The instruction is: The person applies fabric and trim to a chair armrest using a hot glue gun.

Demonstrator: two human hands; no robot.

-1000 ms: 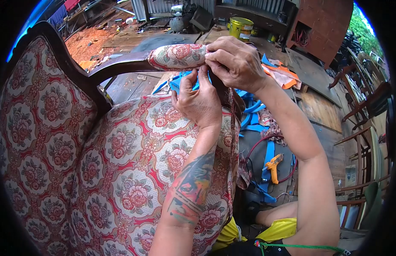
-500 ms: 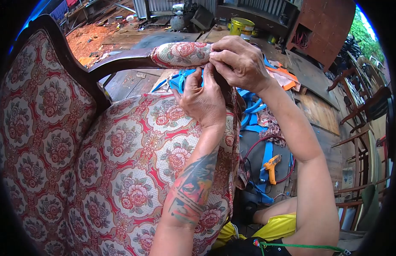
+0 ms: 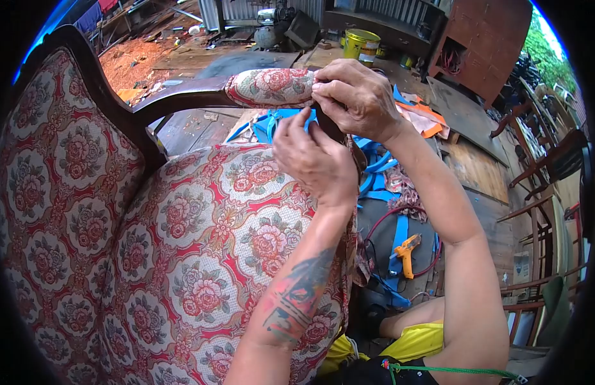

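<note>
A chair with dark wood and floral fabric fills the left and middle, with its seat (image 3: 201,224) below an armrest pad (image 3: 268,87) covered in the same fabric. My right hand (image 3: 358,96) pinches the front end of that pad, fingertips pressed on the fabric edge. Just below it, my left hand (image 3: 313,154) is off the pad, its fingers loosely bent and apart, somewhat blurred, with nothing visible in them. Trim cord hangs along the seat's front edge, partly behind my left wrist.
Beyond the armrest, blue strips (image 3: 374,173) lie on the floor beside an orange-yellow glue gun (image 3: 407,255) and a red hose. A yellow bucket (image 3: 361,46) and a reddish cabinet (image 3: 480,48) stand behind. Wooden chair frames (image 3: 554,160) line the right side.
My left hand has come away from the armrest's end, moving down and to the right, and its fingers have loosened. My right hand remains at the pad's end.
</note>
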